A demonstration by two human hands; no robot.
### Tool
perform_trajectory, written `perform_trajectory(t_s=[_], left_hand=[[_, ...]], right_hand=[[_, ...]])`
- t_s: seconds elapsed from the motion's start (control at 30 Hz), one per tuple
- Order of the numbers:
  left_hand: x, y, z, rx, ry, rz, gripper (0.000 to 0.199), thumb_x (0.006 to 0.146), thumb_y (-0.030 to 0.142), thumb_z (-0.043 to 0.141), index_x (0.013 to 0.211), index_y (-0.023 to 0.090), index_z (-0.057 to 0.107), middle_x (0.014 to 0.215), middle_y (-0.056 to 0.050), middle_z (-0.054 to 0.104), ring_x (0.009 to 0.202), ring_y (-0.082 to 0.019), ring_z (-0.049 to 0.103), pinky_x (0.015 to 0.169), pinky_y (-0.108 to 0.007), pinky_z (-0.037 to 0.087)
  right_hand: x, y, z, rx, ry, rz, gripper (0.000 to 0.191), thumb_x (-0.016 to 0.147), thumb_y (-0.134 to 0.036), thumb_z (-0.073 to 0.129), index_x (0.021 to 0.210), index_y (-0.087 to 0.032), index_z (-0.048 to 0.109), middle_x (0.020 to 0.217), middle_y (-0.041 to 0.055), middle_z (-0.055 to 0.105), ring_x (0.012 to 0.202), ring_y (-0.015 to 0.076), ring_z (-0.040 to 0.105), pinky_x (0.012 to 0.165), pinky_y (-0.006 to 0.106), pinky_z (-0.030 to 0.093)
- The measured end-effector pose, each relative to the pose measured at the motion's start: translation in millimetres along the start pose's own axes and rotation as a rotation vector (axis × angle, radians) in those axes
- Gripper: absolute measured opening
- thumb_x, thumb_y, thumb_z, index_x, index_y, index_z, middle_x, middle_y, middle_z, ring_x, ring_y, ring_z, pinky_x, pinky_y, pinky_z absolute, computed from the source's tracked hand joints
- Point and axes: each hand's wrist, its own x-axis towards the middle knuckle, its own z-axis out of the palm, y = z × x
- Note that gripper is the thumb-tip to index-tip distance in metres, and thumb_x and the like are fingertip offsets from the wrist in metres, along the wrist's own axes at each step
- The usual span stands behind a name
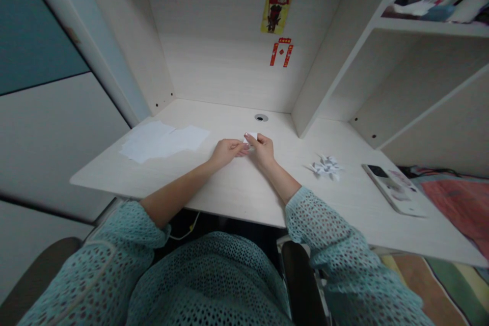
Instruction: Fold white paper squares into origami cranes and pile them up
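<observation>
A small white piece of paper [251,137] is pinched between my two hands, just above the middle of the desk. My left hand [228,152] is closed on its near left side, fingertips pressed together. With thumb and fingers, my right hand [263,148] grips the paper from the right. The fingers cover much of the paper, so its folds cannot be made out. Off to the right lies a small cluster of folded white paper pieces [325,167]. Several loose white paper sheets [153,140] overlap on the left part of the desk.
A phone-like white device [393,189] lies at the desk's right. Behind my hands are a round cable hole [261,118] and the back panel with red and yellow stickers [278,6]. An upright divider [324,76] stands at the back right. A chair armrest [301,282] sits below the desk edge.
</observation>
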Motion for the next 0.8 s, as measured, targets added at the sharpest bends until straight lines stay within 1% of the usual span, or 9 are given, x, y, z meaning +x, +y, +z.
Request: perform_trajectory(t_s=[0.17,0.23,0.33,0.4,0.47,0.57,0.67,0.73,0.8], left_hand=[[-3,4,1.1,0.098,0.009,0.040,0.035,0.082,0.044,0.054,0.084,0.011,0.067,0.076,-0.009,0.071,0.069,-0.015,0.067,0.068,-0.027,0.054],[-6,8,0.1,0.222,0.023,0.084,0.036,0.084,0.044,0.049,0.078,0.013,0.066,0.072,-0.007,0.070,0.065,-0.013,0.066,0.065,-0.024,0.052],[-10,15,-2.2,0.494,0.048,0.152,0.039,0.086,0.046,0.044,0.070,0.016,0.063,0.061,-0.001,0.067,0.056,-0.011,0.062,0.059,-0.021,0.046],[-10,18,-3.4,0.604,0.056,0.168,0.040,0.087,0.045,0.042,0.068,0.017,0.063,0.057,0.001,0.065,0.053,-0.010,0.060,0.058,-0.021,0.043],[-10,19,-3.8,0.666,0.061,0.176,0.040,0.088,0.045,0.041,0.067,0.018,0.062,0.055,0.002,0.064,0.052,-0.010,0.059,0.058,-0.021,0.041],[-9,20,-3.4,0.703,0.074,0.195,0.040,0.088,0.045,0.041,0.066,0.019,0.062,0.054,0.003,0.063,0.051,-0.010,0.057,0.057,-0.021,0.038],[-9,20,-2.9,0.680,0.076,0.205,0.042,0.087,0.046,0.041,0.062,0.019,0.060,0.050,0.003,0.060,0.050,-0.010,0.055,0.058,-0.022,0.037],[-9,19,-2.6,0.608,0.054,0.183,0.043,0.086,0.048,0.042,0.060,0.018,0.059,0.049,0.003,0.059,0.049,-0.010,0.055,0.057,-0.022,0.038],[-8,17,-2.0,0.479,0.014,0.142,0.043,0.085,0.049,0.042,0.061,0.018,0.058,0.049,0.002,0.058,0.048,-0.010,0.054,0.056,-0.022,0.039]], right_hand=[[2,2,-1,-0.060,-0.007,-0.016,0.036,0.065,-0.046,0.066,0.052,-0.017,0.050,0.050,-0.0037,0.044,0.049,0.0087,0.035,0.049,0.025,0.027],[3,3,-2,-0.109,-0.020,-0.036,0.037,0.066,-0.047,0.065,0.051,-0.017,0.050,0.049,-0.0039,0.043,0.049,0.0085,0.034,0.049,0.024,0.025],[5,5,-2,-0.166,-0.028,-0.056,0.037,0.066,-0.048,0.064,0.051,-0.017,0.050,0.049,-0.0046,0.041,0.049,0.0083,0.032,0.048,0.025,0.023],[5,5,-3,-0.167,-0.026,-0.047,0.037,0.066,-0.048,0.064,0.051,-0.017,0.050,0.049,-0.0047,0.041,0.049,0.0084,0.032,0.049,0.025,0.023],[6,5,-3,-0.171,-0.018,-0.037,0.038,0.066,-0.048,0.064,0.050,-0.017,0.049,0.048,-0.0051,0.040,0.049,0.0084,0.031,0.049,0.025,0.023],[6,3,-3,-0.205,-0.003,-0.035,0.039,0.065,-0.049,0.064,0.049,-0.018,0.047,0.047,-0.0057,0.037,0.048,0.0082,0.030,0.049,0.025,0.022],[4,-1,-4,-0.220,-0.010,-0.028,0.039,0.065,-0.051,0.064,0.052,-0.018,0.051,0.049,-0.0050,0.041,0.049,0.0087,0.032,0.049,0.025,0.024],[4,-2,-5,-0.211,-0.016,-0.023,0.038,0.065,-0.052,0.064,0.054,-0.017,0.053,0.050,-0.0042,0.043,0.050,0.0093,0.034,0.049,0.025,0.026],[3,-2,-6,-0.200,-0.048,0.009,0.039,0.065,-0.054,0.064,0.055,-0.018,0.053,0.051,-0.0038,0.045,0.051,0.0097,0.035,0.050,0.025,0.026]])
